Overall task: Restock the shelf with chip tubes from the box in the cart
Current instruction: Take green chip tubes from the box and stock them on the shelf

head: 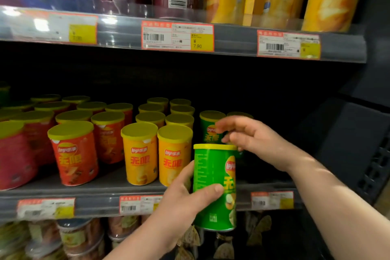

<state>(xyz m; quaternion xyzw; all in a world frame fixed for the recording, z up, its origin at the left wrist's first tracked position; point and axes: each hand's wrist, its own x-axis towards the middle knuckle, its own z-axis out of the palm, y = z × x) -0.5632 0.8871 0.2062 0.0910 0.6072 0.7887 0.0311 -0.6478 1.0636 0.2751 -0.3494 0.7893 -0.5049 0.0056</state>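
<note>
A: Holding what, mid shelf [95, 195]?
B: Rows: red tubes [73, 154], yellow tubes [140, 154], green tubes [211, 129].
A: Hands?
B: L hand [185, 196] wraps green Lay's tube [213, 186], 5 o'clock, front of shelf lip. R hand [255, 141] above, fingers [228, 124] half-curled, contact unclear.

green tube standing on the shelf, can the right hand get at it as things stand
Likely yes: the right hand hovers right beside the shelved green tube, above the held tube, nothing between.
</note>
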